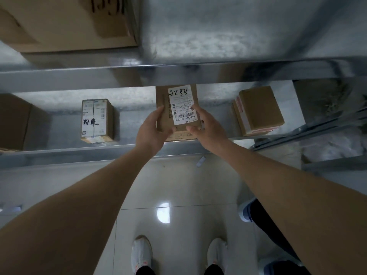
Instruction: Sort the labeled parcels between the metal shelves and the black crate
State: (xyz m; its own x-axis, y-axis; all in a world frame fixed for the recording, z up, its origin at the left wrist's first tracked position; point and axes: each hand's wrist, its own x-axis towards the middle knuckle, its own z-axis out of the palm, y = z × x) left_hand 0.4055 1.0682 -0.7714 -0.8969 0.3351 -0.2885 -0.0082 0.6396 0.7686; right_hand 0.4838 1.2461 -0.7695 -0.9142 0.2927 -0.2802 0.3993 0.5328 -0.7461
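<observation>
A brown cardboard parcel (165, 108) with a white label marked in black pen sits at the front of the lower metal shelf (59, 153), its far end under the shelf above. My left hand (153, 130) grips its left side and near corner. My right hand (204, 130) holds its right side, thumb on the label. A taped parcel (97, 121) with handwriting stands on the same shelf to the left. Another brown parcel (258, 110) with red-and-white tape lies to the right. The black crate is out of view.
The upper shelf (198, 42) carries a large cardboard box (63, 22) at the left. A big box (14, 122) fills the lower shelf's far left. A second rack (317, 128) stands at the right. Another person's leg and shoe (256, 213) stand close on my right.
</observation>
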